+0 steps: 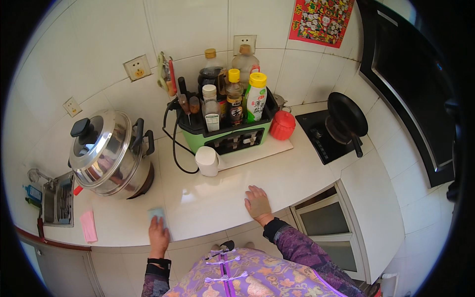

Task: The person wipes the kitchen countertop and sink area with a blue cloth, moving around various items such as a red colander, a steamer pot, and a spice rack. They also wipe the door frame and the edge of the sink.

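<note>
My left hand (159, 237) presses a folded light-blue cloth (156, 213) against the white countertop (207, 200), near its front edge. The cloth shows beyond my fingertips; the rest is under the hand. Further right, my right hand (258, 201) rests on the counter with fingers spread a little and nothing in it. A folded pink cloth (88, 226) lies to the left of my left hand. Beyond my hands, a white plastic container (207, 161) stands before a green and black condiment rack (193, 139) filled with bottles and knives.
A large steel steamer pot (111, 163) stands at the left, beside a sink (48, 204). On the right, a black frying pan (345, 115) tilts on an induction cooktop (315, 137). A red lidded jar (282, 126) sits by the rack. A black cable (174, 148) loops down onto the counter.
</note>
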Demonstrator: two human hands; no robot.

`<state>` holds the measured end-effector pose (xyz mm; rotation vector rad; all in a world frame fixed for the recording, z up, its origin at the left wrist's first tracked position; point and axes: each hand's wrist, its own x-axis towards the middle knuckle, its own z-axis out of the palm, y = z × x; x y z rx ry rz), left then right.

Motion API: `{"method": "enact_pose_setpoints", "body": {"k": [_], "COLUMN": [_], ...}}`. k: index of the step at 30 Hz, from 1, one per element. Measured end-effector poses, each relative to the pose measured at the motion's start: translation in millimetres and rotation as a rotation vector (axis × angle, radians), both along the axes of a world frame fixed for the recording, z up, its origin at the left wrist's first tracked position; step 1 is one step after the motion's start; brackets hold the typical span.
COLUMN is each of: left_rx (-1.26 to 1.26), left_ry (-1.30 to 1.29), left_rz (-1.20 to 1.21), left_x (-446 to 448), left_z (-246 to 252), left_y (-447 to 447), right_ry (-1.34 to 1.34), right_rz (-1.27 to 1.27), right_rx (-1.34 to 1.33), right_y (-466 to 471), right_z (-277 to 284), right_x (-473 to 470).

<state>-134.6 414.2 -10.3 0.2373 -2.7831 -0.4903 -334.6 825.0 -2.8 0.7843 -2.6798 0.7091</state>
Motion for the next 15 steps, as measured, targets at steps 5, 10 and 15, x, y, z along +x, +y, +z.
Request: {"method": "enact_pose_setpoints", "body": {"k": [5,10,15], "left_rx": [-0.005,-0.018,-0.046], "left_ry": [-0.026,-0.013,-0.013], "left_rz": [0.219,0.298,0.189], "left_x": [3,-40,-82], "left_z": [-18,-37,-33], "left_y": [-63,-61,-17], "right_ry": [0.014,-0.012,-0.030], "right_rz": [-0.002,0.002,0.005], "right_rx": [0.009,0.013,0.001], "right_y": [0,1,2], "right_z": [-3,0,3], "right_x": [-1,-1,0]}}
